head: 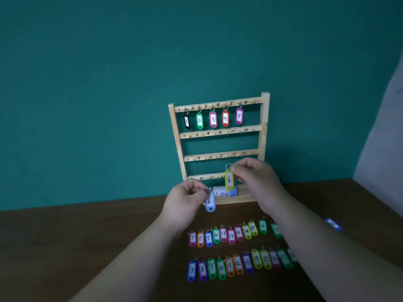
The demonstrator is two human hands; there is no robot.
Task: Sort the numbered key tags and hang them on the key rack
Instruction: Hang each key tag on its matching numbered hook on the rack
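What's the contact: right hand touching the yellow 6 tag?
Touching. Head view: right hand pinches the yellow 6 tag at its top end; the tag dangles below.

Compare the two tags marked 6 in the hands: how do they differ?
Colour: the yellow tag against the pale blue tag. Holder: the right hand pinches the yellow tag by its ring; the left hand pinches the blue tag at its top. Height: the yellow tag hangs higher, before the lowest rail of the rack; the blue tag lower, near its base. Both show a handwritten 6.
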